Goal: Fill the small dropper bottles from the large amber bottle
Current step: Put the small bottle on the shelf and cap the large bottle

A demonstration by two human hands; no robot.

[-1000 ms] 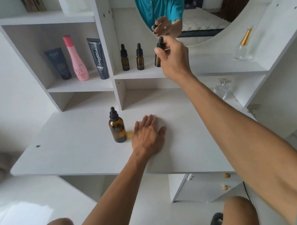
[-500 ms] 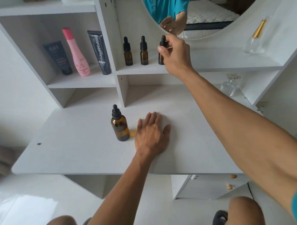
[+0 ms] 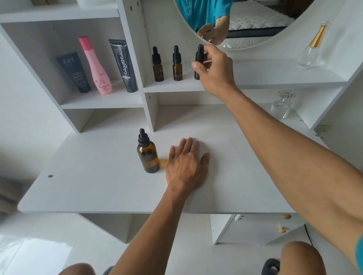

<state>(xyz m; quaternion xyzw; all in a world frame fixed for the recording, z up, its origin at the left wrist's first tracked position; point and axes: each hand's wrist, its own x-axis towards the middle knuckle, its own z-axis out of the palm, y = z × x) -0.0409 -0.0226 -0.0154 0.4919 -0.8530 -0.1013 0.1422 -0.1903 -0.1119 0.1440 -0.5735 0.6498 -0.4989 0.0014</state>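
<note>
The large amber bottle (image 3: 148, 156) with a black dropper cap stands upright on the white table (image 3: 93, 175). My left hand (image 3: 185, 166) lies flat and open on the table just right of it, not touching it. Three small amber dropper bottles stand in a row on the shelf (image 3: 271, 81) under the mirror: the left (image 3: 158, 68), the middle (image 3: 177, 68) and the right (image 3: 199, 54). My right hand (image 3: 216, 70) reaches up to the right one, thumb and fingers pinching its black cap and neck. The hand hides most of that bottle's body.
In the left shelf compartment stand a dark tube (image 3: 75, 72), a pink bottle (image 3: 97, 68) and a black tube (image 3: 124, 65). A round mirror (image 3: 252, 22) hangs above the shelf. Two clear glass perfume bottles sit at the right: one (image 3: 312, 49) on the shelf, one (image 3: 282, 106) below.
My right hand has stayed on the right small bottle at the shelf, its fingers loosening slightly around the cap. The left hand and the large bottle have not moved.
</note>
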